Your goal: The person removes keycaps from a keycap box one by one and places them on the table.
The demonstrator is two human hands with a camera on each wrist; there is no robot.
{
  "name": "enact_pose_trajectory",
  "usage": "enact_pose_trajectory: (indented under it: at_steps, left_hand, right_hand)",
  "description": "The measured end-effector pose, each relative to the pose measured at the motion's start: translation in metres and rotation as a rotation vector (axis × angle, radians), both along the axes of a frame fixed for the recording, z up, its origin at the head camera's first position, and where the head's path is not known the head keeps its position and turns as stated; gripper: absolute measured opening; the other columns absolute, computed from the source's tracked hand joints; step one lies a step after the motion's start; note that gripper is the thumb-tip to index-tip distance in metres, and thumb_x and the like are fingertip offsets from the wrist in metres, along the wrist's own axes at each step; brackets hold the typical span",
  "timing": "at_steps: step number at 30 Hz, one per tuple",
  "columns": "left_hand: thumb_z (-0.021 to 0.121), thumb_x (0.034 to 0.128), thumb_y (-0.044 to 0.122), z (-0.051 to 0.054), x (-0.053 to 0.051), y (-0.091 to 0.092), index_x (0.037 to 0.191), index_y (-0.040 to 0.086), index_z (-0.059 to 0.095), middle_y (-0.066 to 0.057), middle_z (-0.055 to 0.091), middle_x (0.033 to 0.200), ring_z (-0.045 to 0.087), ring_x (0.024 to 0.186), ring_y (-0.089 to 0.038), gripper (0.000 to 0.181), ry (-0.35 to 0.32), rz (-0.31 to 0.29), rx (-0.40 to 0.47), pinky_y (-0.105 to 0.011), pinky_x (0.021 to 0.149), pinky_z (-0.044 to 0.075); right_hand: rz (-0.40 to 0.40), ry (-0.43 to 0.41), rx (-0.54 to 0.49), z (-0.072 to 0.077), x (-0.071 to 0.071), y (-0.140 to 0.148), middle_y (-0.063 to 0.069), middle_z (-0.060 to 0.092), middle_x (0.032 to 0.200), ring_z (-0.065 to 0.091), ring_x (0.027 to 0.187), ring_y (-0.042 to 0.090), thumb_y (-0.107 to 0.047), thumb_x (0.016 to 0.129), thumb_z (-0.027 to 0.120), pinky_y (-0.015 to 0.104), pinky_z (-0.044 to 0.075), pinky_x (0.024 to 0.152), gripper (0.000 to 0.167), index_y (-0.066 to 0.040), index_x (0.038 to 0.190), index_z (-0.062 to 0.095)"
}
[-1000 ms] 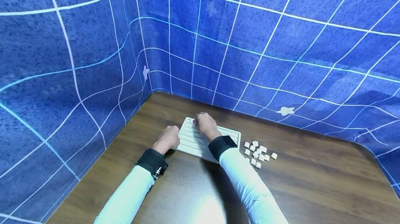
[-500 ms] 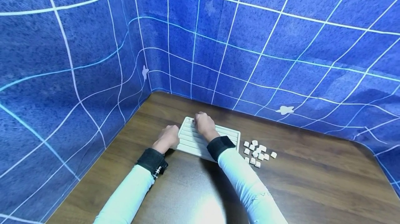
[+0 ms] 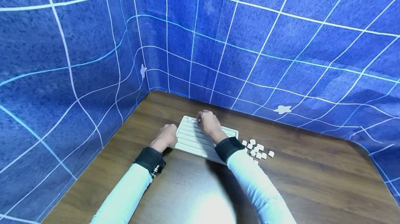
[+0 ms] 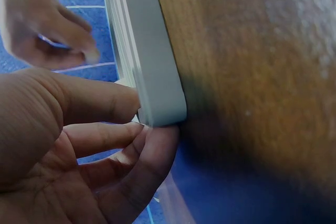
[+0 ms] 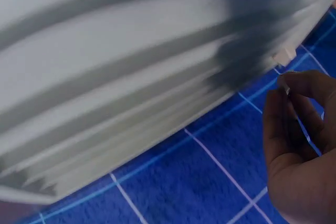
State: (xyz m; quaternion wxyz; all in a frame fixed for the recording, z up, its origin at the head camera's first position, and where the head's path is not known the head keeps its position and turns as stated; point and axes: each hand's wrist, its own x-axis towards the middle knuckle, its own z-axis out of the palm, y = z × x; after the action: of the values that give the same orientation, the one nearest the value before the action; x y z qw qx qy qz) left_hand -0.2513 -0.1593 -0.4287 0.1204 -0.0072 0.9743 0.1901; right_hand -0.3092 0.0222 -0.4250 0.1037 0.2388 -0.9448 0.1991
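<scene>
My left hand (image 3: 165, 135) pinches the near left corner of a ridged white tray (image 3: 193, 144); the left wrist view shows the thumb and fingers on the tray's end (image 4: 157, 72). Over the tray's far left part is my right hand (image 3: 208, 122), its fingers loosely curled. I see no object between those fingertips in the right wrist view. A small white tile (image 5: 285, 56) sits in the tray just beyond the right fingertips. Right of the tray lie several loose white tiles (image 3: 258, 147), partly hidden behind the right sleeve.
A wooden table (image 3: 312, 168) bears the tray and tiles. Blue cloth (image 3: 250, 43) with a white grid and stars rises along the table's back and left edges. The right forearm (image 3: 250, 172) crosses above the tray's right end.
My right hand has shifted slightly right, away from the tray's far left corner, and its forearm now covers some of the loose tiles. The left hand stays on the tray.
</scene>
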Motion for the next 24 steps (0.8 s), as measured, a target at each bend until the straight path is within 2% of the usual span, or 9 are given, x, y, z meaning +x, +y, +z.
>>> enact_pose_trajectory:
  at_steps: [6,10,17,22,24]
  left_hand:
    - [0.057,0.0864,0.001,0.000,0.000,0.001,0.093,0.000,0.064,-0.012,0.061,0.091,0.054,0.076,-0.025,0.010,0.011,-0.012,0.005,-0.035,0.066,0.046]
    - [0.057,0.0861,0.000,0.001,0.001,0.001,0.091,0.000,0.064,-0.012,0.061,0.089,0.053,0.075,-0.025,0.009,0.004,-0.025,0.006,-0.035,0.065,0.045]
    - [0.056,0.0870,0.000,0.003,0.000,-0.002,0.092,-0.001,0.063,-0.012,0.060,0.090,0.053,0.074,-0.025,0.009,-0.019,-0.031,0.009,-0.033,0.063,0.044]
    - [0.055,0.0863,0.000,0.002,0.000,-0.002,0.088,0.000,0.063,-0.012,0.059,0.090,0.052,0.073,-0.025,0.008,-0.014,-0.035,0.002,-0.033,0.062,0.044]
    - [0.054,0.0860,0.000,0.001,0.000,-0.002,0.086,0.001,0.062,-0.012,0.059,0.089,0.051,0.073,-0.025,0.009,-0.014,-0.040,0.006,-0.033,0.062,0.044]
  right_hand:
    - [0.146,0.160,-0.049,0.011,0.025,0.043,0.009,0.063,0.081,0.064,0.073,0.022,0.004,0.075,0.070,0.036,0.055,0.063,0.020,-0.006,0.091,0.072]
    - [0.193,0.202,-0.052,0.015,0.044,0.072,0.008,0.065,0.084,0.064,0.075,0.021,0.005,0.073,0.073,0.034,0.055,0.066,0.023,-0.005,0.094,0.072]
    - [0.206,0.213,-0.078,0.010,0.069,0.117,0.008,0.066,0.080,0.063,0.072,0.018,0.005,0.071,0.075,0.031,0.054,0.062,0.020,-0.005,0.088,0.073]
    - [0.210,0.256,-0.095,0.003,0.083,0.147,0.006,0.065,0.075,0.059,0.067,0.017,0.007,0.067,0.074,0.027,0.051,0.058,0.020,-0.004,0.083,0.073]
    - [0.205,0.266,-0.094,0.001,0.089,0.161,0.004,0.064,0.072,0.059,0.065,0.015,0.008,0.065,0.075,0.028,0.051,0.061,0.021,-0.005,0.081,0.072]
